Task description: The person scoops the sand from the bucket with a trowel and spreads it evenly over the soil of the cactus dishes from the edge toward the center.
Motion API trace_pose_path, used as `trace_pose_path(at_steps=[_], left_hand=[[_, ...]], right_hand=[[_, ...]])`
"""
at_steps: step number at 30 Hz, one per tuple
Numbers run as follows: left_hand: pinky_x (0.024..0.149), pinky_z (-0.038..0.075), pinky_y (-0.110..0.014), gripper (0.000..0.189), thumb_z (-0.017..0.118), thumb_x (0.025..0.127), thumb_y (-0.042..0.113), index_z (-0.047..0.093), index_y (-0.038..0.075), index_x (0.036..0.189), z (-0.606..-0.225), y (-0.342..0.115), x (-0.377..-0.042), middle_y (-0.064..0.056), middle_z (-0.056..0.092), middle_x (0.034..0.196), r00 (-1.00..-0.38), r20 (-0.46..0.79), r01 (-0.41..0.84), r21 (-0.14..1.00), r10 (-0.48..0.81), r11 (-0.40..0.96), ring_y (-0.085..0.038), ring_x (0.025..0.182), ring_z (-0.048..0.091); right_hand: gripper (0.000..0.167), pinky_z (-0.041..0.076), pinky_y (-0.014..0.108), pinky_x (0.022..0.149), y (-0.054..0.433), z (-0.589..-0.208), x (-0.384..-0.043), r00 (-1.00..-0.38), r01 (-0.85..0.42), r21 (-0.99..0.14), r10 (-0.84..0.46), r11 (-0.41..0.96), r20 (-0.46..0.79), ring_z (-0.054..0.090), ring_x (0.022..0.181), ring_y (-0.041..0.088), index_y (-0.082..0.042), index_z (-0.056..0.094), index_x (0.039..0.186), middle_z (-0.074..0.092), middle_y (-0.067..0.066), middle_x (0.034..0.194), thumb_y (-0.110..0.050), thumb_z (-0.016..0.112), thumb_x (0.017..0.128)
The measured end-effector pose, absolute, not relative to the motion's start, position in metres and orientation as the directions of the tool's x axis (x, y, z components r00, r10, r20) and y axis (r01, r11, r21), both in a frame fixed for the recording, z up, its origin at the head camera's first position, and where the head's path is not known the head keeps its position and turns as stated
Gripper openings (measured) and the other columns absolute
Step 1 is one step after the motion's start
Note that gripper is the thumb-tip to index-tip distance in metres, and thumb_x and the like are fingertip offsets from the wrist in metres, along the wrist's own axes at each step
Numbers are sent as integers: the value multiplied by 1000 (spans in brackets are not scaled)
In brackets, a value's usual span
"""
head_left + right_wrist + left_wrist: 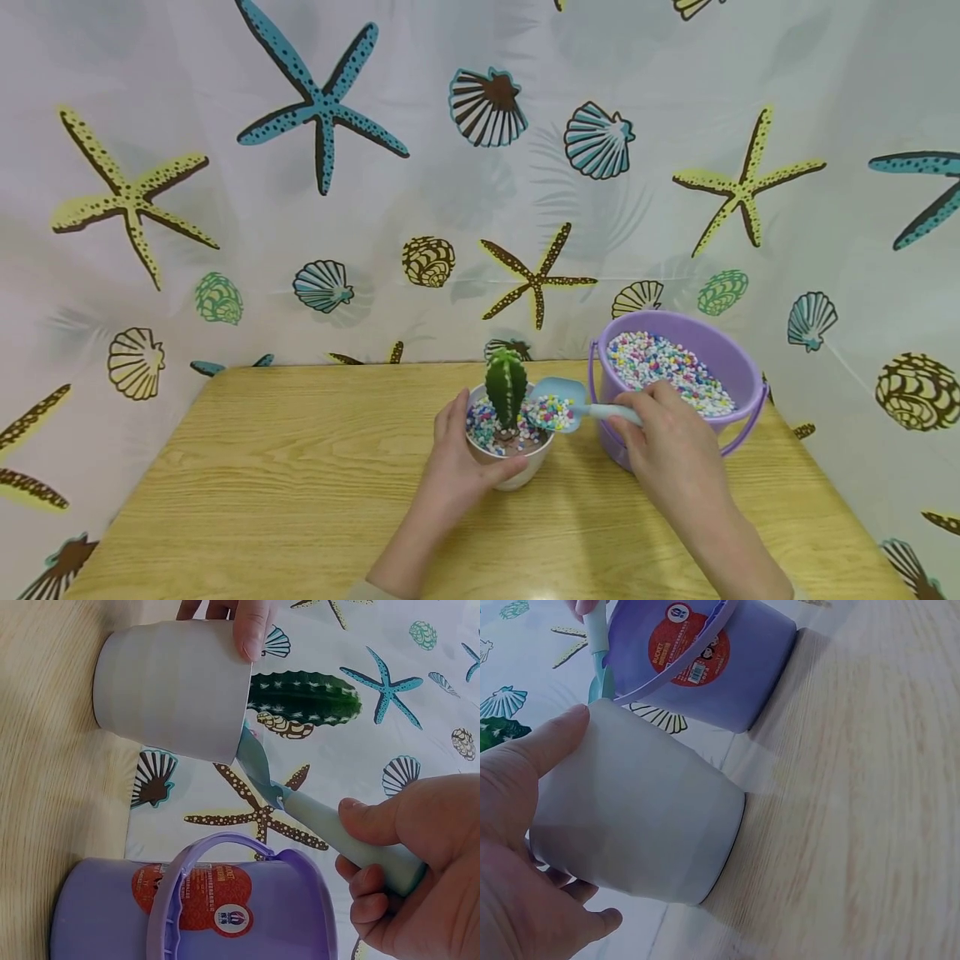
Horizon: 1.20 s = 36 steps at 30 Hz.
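A white pot (pixel 517 477) holds a green cactus (pixel 506 388) standing in multicoloured pebbles (pixel 483 423), with a bare brownish patch near the front. My left hand (pixel 459 468) grips the pot from its left side, thumb at the front. In my right hand (pixel 672 442) is the handle of a light blue toy shovel (pixel 567 392). Its blade carries a heap of pebbles and rests at the pot's right rim, tipped toward the cactus. The right wrist view shows fingers wrapped round the pale shovel handle (pixel 330 825).
Right of the pot stands a purple bucket (pixel 735 367) partly filled with the same small pebbles, its handle hanging down. A red label (pixel 690 649) marks its side. The wooden table (pixel 300 483) meets a curtain (pixel 420 183) printed with starfish and shells.
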<state>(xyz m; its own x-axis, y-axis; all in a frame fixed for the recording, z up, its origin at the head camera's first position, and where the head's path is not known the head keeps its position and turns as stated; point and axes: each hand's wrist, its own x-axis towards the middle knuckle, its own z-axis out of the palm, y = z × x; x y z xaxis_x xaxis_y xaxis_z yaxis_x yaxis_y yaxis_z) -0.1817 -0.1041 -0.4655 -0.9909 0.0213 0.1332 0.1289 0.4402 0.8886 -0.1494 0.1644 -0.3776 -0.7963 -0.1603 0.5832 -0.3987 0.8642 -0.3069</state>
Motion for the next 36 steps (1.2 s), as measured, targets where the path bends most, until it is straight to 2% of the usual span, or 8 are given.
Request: trace_pose_path(at_steps=[6,10,14,28,36], left_hand=[[122,38,-65,134,102,79,44,17,11,177,-466,-103,-181,-24,23,174,-993,120,112,886,10,450,-55,151,42],[125,31,-68,134,102,80,42,16,10,177,-463,-106,-179,-24,16,179,-992,119,125,894,41,431,-55,158,31],[126,26,-69,132,102,81,38,16,8,177,-462,-109,-178,-25,19,179,-991,120,136,902,63,409,-53,160,27],[121,39,-66,133,104,77,39,21,10,176,-463,-100,-175,-25,27,170,-990,142,120,889,-18,442,-55,148,46],[122,40,-63,131,104,79,39,21,11,176,-463,-98,-175,-22,27,169,-990,139,113,883,-25,455,-52,147,47]], right_hand=[[24,58,42,69,163,-380,-150,-783,-412,-307,-161,858,601,66,78,22,-4,81,113,66,7,98,-8,91,92],[24,59,43,68,163,-382,-150,-782,-414,-319,-154,853,603,66,78,22,-4,81,113,67,7,99,-8,91,92],[24,58,43,68,162,-383,-149,-784,-414,-332,-147,848,603,66,79,22,-4,81,114,67,7,99,-8,91,92],[31,58,43,64,159,-392,-149,-719,-436,-300,-127,849,684,66,81,25,-6,82,114,67,8,98,-5,95,86],[31,57,44,67,156,-399,-151,-697,-449,-317,-105,835,709,65,82,25,-5,82,114,67,8,98,-3,94,86]])
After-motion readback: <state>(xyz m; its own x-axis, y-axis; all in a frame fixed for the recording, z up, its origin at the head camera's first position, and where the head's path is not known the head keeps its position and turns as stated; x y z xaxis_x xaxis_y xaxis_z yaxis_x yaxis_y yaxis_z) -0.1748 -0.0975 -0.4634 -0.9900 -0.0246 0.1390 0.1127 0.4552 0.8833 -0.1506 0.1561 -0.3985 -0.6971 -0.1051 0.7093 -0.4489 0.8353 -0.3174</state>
